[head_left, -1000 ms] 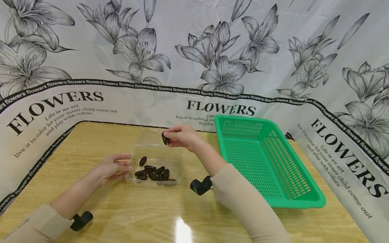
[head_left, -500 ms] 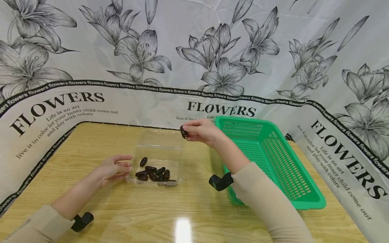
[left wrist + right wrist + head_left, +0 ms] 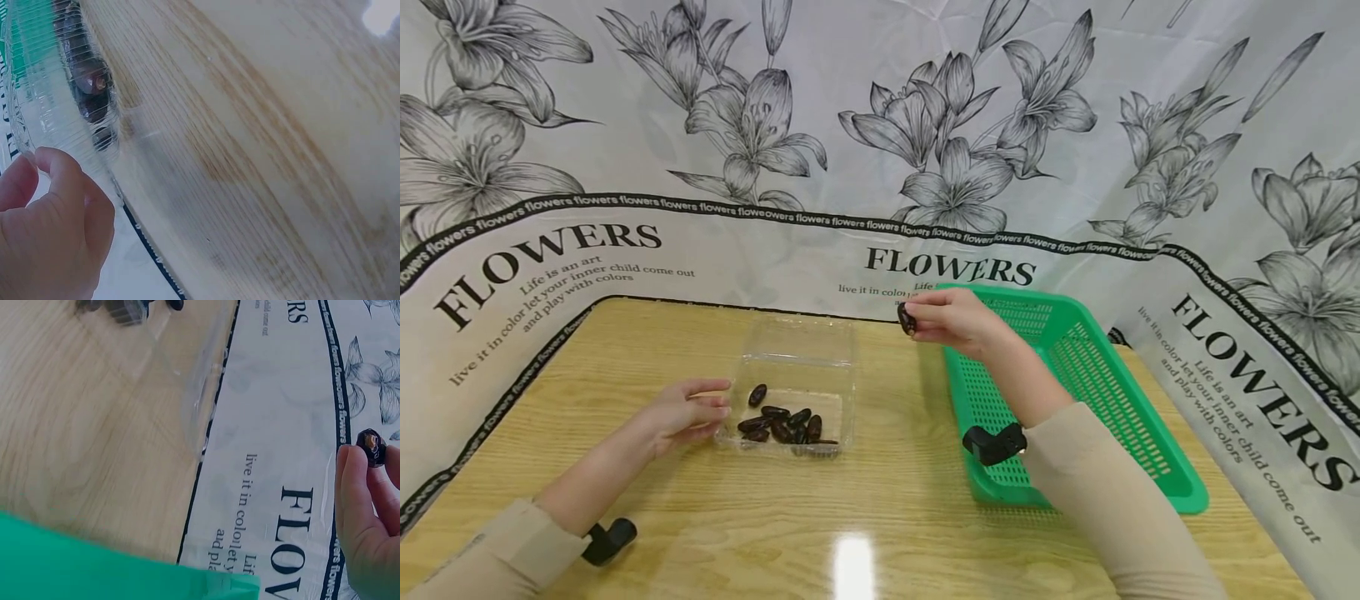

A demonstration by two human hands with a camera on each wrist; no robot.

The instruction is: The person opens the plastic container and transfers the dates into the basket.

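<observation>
Where the wooden table (image 3: pixel 737 517) comes nearest the wearer, two beige sleeves (image 3: pixel 1120 508) reach in, a black camera (image 3: pixel 608 542) at each cuff. Ahead of the left one, the left hand (image 3: pixel 681 421) has thumb and forefinger drawn to a narrow pinch on the edge of a clear box (image 3: pixel 808 379), as the left wrist view shows it. Advice: steady it lightly; thin plastic would probably flex or slide. Inside, dark date-like fruits (image 3: pixel 781 427) lie mostly heaped at the near wall, one apart toward the left; they overlap, count uncertain. Lid (image 3: pixel 797 340) lies back on the far side.

To the right of the box, the right hand (image 3: pixel 958 321) is raised off the table by the far-left part of a green basket (image 3: pixel 1193 497). Thumb and fingertips are closed to the width of one dark fruit (image 3: pixel 907 319) and grip it, part of it bare beyond them. From the head it shows left of the basket; height over the rim cannot be told. Judgement: skin looks glossy, so slipping is the likely fault; hold firmly without squeezing, lift the cuff camera clear of the rim, and make any release low.

Farthest back, flower-printed cloth (image 3: pixel 760 275); keep knuckles off it.
</observation>
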